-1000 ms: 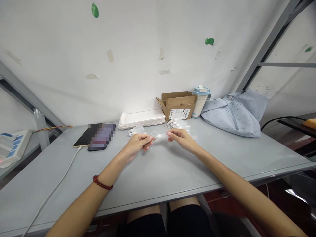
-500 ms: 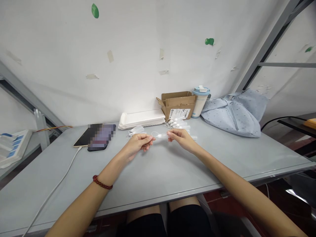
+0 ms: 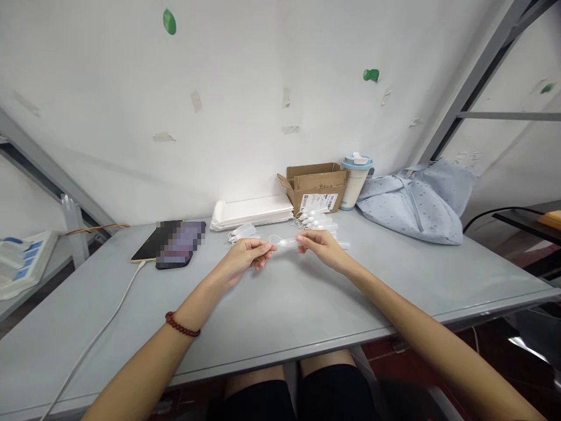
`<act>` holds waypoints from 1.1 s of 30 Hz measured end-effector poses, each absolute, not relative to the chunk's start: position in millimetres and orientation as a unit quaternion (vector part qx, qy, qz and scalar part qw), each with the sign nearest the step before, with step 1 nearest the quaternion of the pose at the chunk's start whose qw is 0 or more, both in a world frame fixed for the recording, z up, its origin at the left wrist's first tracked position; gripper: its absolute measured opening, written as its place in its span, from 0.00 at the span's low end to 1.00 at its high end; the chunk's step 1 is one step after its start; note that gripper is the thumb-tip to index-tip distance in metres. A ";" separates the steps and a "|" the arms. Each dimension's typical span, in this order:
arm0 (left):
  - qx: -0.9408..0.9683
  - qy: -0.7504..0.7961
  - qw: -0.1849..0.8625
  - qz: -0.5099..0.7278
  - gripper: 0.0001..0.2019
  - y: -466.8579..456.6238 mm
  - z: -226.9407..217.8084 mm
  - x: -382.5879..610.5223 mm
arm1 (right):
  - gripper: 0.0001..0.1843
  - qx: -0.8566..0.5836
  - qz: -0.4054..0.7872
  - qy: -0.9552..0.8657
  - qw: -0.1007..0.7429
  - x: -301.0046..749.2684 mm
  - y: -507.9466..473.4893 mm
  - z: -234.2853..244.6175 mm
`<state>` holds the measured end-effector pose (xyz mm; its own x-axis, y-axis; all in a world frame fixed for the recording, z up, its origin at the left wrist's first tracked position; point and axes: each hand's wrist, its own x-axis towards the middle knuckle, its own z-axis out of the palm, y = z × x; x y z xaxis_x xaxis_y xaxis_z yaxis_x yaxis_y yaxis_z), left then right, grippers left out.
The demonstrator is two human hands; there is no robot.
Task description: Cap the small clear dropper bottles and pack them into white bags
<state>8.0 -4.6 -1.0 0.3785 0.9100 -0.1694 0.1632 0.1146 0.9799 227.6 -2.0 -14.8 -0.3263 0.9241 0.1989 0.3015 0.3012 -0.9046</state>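
Note:
Between my hands is a small clear tube (image 3: 287,242) with a white end and a thin looped cord. My right hand (image 3: 323,248) pinches the tube's right part between thumb and fingers. At the other end, my left hand (image 3: 246,256) is closed in a pinch on the cord loop; a red bead bracelet circles that wrist. Several similar clear tubes (image 3: 322,222) with white ends and cords lie just behind my right hand. Behind my left hand is a small pile of translucent white pieces with strings (image 3: 246,230), partly covered by the hand.
Against the wall are a stack of white flat packets (image 3: 254,209), an open cardboard box (image 3: 318,187), a lidded cup (image 3: 354,184) and a light blue cloth bag (image 3: 412,204). Two phones (image 3: 153,248) lie left on the grey table (image 3: 272,310), one with a white cable (image 3: 105,327).

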 end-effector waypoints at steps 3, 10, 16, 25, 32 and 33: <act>0.586 0.458 0.587 0.319 0.15 -4.3 -2.0 7.5 | 0.19 -0.437 0.399 -0.707 0.387 227.3 -1.9 -14.5; 0.570 0.456 0.600 0.326 0.12 -5.8 0.4 8.1 | 0.18 -0.435 0.402 -0.705 0.390 228.6 -1.0 -16.5; 0.564 0.459 0.605 0.323 0.13 -5.3 0.4 8.0 | 0.19 -0.435 0.400 -0.706 0.390 228.7 -1.8 -15.6; 0.561 0.449 0.612 0.331 0.14 -4.1 -1.6 6.4 | 0.18 -0.429 0.410 -0.704 0.391 229.7 -1.9 -15.1; 0.582 0.445 0.596 0.327 0.14 -3.0 -5.5 5.1 | 0.19 -0.440 0.399 -0.708 0.382 226.3 -5.1 -10.3; 0.588 0.446 0.590 0.328 0.14 -2.4 -6.7 5.3 | 0.19 -0.442 0.397 -0.708 0.382 225.9 -5.1 -10.5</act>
